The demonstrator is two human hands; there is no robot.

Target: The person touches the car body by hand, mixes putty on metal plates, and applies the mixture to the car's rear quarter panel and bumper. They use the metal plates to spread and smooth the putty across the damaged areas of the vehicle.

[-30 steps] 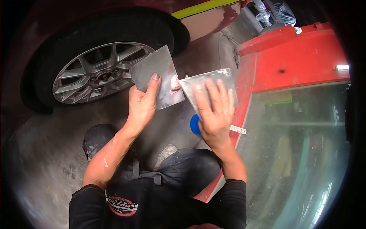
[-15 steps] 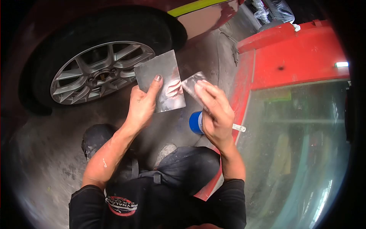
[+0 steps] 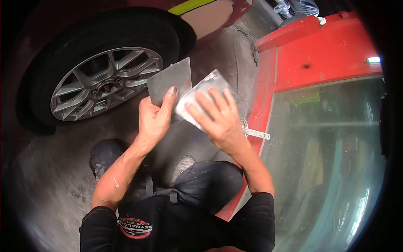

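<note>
My left hand [image 3: 156,122] grips a flat grey metal plate [image 3: 168,80], thumb on top and the other fingers hidden underneath. In my right hand [image 3: 220,119] is a second thin metal plate, a putty spreader [image 3: 211,81], its face pressed by spread fingertips. The spreader is tilted and overlaps the right part of the left plate, hiding whatever lies there. Its face looks blurred and shiny. Just beyond my right wrist, a white, smeared stick [image 3: 258,134] lies across a round rim, mostly covered by the hand.
A car wheel with silver spokes [image 3: 107,86] stands at the upper left, under a dark red body panel. On the right is a red car panel [image 3: 327,54] with a large glass pane [image 3: 323,168]. A cable [image 3: 236,63] runs over the grey floor.
My right hand has moved left and turned, bringing the spreader over the left plate. Pinkish putty seen on that plate is now covered. The blue can has gone behind my right hand.
</note>
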